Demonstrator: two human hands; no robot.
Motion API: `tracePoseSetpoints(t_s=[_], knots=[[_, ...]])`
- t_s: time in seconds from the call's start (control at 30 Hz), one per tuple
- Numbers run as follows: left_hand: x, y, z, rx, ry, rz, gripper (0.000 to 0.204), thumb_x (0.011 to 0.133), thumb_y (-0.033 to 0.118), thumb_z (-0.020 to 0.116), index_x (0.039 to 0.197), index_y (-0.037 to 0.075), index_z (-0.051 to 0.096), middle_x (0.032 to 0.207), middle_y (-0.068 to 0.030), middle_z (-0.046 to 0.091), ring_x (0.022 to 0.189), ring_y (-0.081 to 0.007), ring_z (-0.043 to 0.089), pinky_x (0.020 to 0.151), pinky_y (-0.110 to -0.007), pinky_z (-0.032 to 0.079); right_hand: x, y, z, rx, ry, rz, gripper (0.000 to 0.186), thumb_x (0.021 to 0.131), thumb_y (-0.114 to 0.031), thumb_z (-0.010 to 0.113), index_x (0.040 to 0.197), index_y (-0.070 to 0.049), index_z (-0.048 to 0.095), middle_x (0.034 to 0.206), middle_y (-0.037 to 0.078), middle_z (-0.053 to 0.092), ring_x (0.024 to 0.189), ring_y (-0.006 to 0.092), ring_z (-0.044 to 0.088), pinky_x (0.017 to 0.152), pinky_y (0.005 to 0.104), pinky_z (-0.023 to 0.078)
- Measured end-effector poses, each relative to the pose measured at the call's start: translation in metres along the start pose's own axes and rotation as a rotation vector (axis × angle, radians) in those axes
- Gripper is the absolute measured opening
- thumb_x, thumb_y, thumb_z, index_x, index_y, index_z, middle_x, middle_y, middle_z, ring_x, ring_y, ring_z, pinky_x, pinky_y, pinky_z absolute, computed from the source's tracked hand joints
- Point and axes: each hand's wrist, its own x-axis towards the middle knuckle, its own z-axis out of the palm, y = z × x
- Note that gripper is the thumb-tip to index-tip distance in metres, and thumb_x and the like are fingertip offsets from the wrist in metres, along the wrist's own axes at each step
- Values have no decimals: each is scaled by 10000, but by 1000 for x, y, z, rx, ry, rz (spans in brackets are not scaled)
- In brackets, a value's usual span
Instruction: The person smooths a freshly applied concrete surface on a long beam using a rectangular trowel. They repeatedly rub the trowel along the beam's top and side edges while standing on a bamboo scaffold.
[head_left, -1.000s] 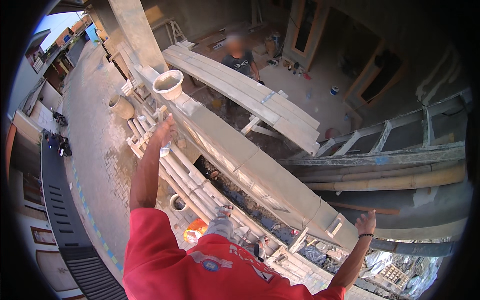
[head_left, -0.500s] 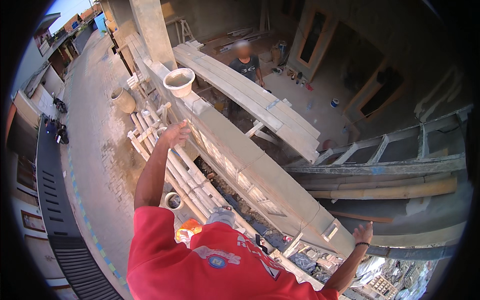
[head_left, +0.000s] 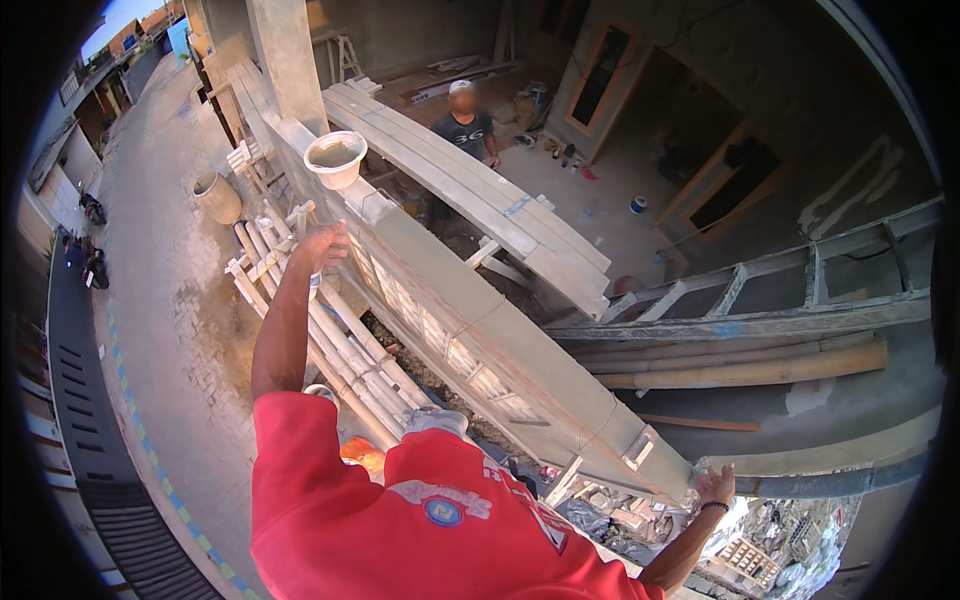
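My left hand (head_left: 322, 246) reaches out beside the long wall, its fingers stretched and apart, with nothing held. Just beyond it a pale round bucket (head_left: 336, 178) stands upright on the wall's top, with grey material inside. The grey, freshly smoothed wall top (head_left: 450, 278) runs diagonally from the far left to the near right. Thin wires or cords cross it in places. Past the wall's near right end, my right hand (head_left: 714, 486) is raised with fingers spread and holds nothing. Whether either hand touches the wall cannot be told.
Bamboo poles (head_left: 345, 340) form a scaffold on the left, near a tilted container (head_left: 217, 198). Long boards (head_left: 470, 190) lie beyond the wall, where a person (head_left: 466, 130) stands. A ladder (head_left: 735, 290) and bamboo poles (head_left: 760, 368) are at right. Rubble (head_left: 630, 515) lies below.
My view has shifted, so the scene sits further left and higher. My left hand is slightly nearer the bucket; my right hand is lower against the wall's near end.
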Motion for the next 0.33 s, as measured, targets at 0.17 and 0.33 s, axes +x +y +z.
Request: tracePoseSetpoints(t_s=[0.17,0.33], knots=[[-5,-15,-2,-31,17,-13,793,890,532,619,1449,55,319,1260,-197,567,1045,-374,577,959,-541,434,7,-2,-13,-26,-36,24,724,926,-545,526,1519,-226,259,1399,170,423,1150,375,494,812,503,451],[-20,-19,11,108,6,-65,784,889,552,609,1466,98,332,1328,-156,546,1106,-351,585,976,-540,420,30,11,-12,-68,-263,84,795,900,-505,595,1537,-239,201,1467,147,379,1279,358,409,1060,579,294]])
